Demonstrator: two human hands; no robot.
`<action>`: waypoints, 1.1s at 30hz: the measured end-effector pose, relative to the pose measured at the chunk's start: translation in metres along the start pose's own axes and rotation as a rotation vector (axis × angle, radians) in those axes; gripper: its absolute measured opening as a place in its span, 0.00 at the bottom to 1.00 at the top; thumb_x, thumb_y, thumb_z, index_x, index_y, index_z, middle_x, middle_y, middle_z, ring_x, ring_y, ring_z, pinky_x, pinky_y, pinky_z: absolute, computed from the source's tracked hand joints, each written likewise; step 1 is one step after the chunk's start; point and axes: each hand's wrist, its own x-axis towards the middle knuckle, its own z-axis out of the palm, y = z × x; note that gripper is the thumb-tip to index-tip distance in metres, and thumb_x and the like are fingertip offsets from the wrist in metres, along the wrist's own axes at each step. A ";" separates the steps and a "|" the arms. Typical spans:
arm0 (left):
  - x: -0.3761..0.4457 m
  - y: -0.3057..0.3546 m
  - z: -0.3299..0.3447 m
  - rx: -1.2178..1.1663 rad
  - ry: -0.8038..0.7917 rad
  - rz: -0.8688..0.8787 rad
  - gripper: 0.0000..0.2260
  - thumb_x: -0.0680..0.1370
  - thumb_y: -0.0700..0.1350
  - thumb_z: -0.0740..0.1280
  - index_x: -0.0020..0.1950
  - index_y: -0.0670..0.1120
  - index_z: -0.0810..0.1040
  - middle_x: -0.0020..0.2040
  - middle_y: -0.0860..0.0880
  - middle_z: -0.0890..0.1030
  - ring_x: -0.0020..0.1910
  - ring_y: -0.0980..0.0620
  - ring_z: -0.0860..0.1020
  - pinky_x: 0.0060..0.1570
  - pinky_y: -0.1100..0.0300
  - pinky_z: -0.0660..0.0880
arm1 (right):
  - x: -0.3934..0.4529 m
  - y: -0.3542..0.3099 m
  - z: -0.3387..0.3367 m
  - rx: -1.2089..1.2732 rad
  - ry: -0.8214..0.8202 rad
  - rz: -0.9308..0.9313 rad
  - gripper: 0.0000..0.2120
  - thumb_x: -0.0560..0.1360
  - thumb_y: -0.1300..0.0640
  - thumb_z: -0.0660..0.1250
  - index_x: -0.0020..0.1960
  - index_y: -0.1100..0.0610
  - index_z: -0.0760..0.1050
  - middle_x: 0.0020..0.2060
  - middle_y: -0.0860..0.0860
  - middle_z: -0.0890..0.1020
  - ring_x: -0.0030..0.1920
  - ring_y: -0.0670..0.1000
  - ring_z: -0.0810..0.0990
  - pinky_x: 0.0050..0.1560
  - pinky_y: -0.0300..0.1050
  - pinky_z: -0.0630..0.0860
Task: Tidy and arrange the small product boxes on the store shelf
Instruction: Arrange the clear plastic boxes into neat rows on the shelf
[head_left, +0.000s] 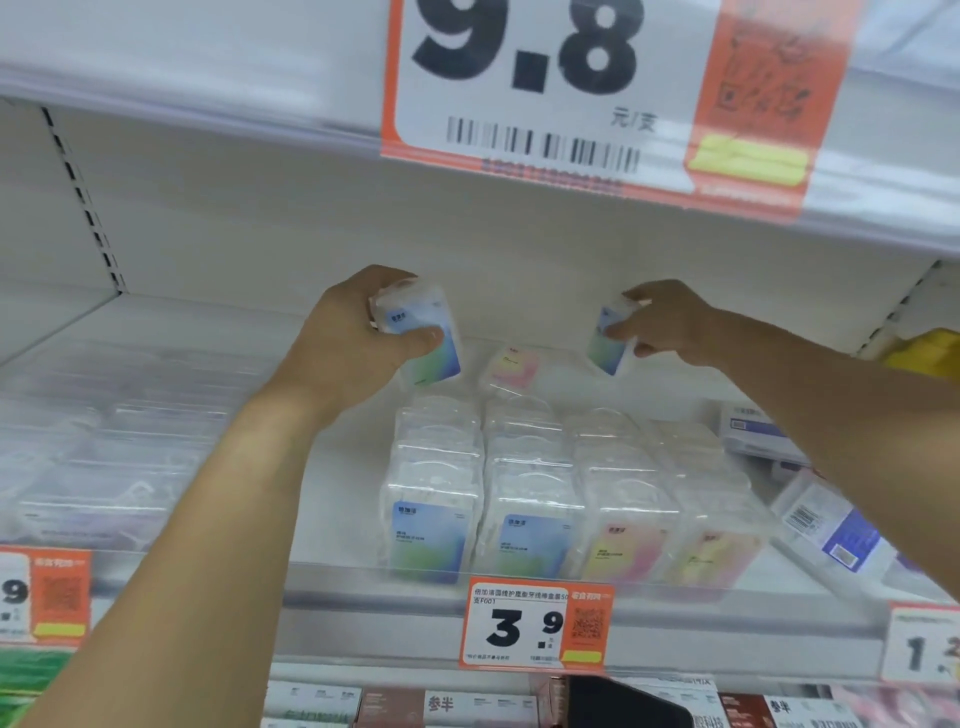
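Above the rows of boxes, we grip a blue-green box in our left hand, our right hand pinching another box, tilted.

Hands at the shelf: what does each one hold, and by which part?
Left hand grips a blue-green box around its top; right hand pinches another box by its upper end.

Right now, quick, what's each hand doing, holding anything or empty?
Left hand: closed around a blue-green box, lifted above the shelf rows.
Right hand: closed on a second blue-green box, tilted, near the back.
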 end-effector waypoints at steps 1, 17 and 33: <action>0.000 -0.001 0.001 -0.005 -0.026 -0.028 0.17 0.72 0.38 0.74 0.59 0.48 0.77 0.51 0.51 0.82 0.49 0.50 0.81 0.47 0.50 0.79 | -0.004 -0.008 -0.001 0.048 -0.024 -0.038 0.27 0.70 0.67 0.75 0.68 0.61 0.73 0.62 0.59 0.77 0.54 0.57 0.79 0.46 0.50 0.80; -0.007 -0.005 0.010 -0.011 -0.315 -0.400 0.13 0.80 0.50 0.60 0.61 0.48 0.78 0.51 0.45 0.80 0.44 0.51 0.76 0.39 0.60 0.72 | -0.079 -0.047 0.043 -0.066 -0.577 -0.248 0.14 0.77 0.55 0.70 0.62 0.55 0.77 0.56 0.51 0.80 0.55 0.49 0.80 0.52 0.45 0.83; -0.013 -0.001 0.001 -0.015 -0.451 -0.411 0.12 0.80 0.48 0.62 0.56 0.46 0.82 0.49 0.49 0.83 0.42 0.54 0.78 0.46 0.61 0.75 | -0.079 -0.039 0.040 -0.077 -0.773 -0.114 0.09 0.76 0.50 0.71 0.53 0.53 0.83 0.45 0.53 0.73 0.48 0.53 0.68 0.52 0.45 0.67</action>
